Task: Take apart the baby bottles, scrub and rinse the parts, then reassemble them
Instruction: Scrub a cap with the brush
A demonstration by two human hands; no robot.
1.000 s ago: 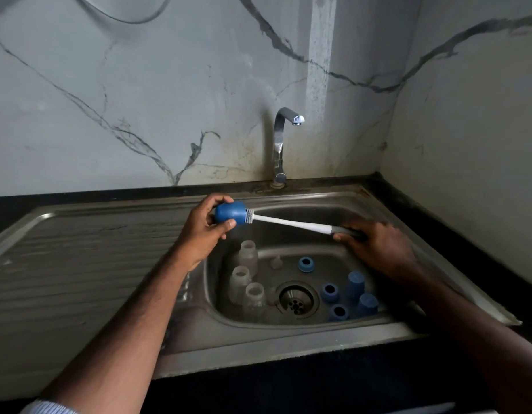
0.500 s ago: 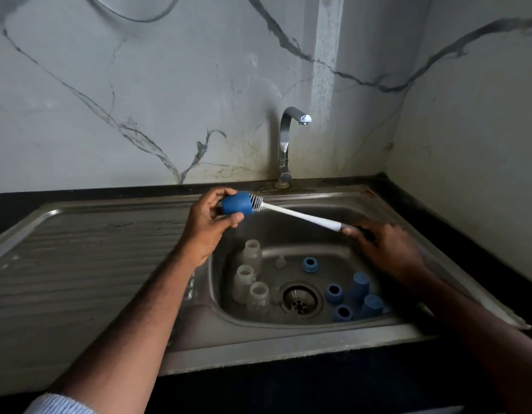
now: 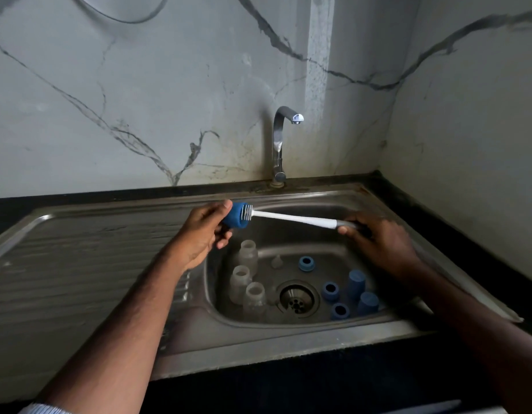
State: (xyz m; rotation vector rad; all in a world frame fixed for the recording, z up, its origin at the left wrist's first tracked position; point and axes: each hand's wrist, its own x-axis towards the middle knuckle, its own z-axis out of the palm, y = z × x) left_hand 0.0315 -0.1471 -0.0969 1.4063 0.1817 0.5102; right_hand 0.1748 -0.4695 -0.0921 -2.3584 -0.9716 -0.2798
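My left hand (image 3: 203, 234) grips a blue bottle cap (image 3: 236, 216) above the basin's back left corner. The bristle head of a white-handled bottle brush (image 3: 294, 218) is pushed into the cap's mouth. My right hand (image 3: 381, 243) holds the brush by its grey grip. On the basin floor stand three clear bottles (image 3: 248, 255), with a small clear teat (image 3: 276, 261) beside them. To their right lie three blue collar rings (image 3: 330, 291) and two more blue caps (image 3: 356, 283).
The steel sink (image 3: 288, 333) has a ribbed draining board (image 3: 79, 264) on its left and a drain (image 3: 297, 298) in the middle of the basin. A chrome tap (image 3: 281, 138) stands behind it with no water running. Marble walls close off the back and right.
The cap and brush have stayed together above the basin and risen slightly. My left fingers have shifted round the cap. The parts in the sink have not moved.
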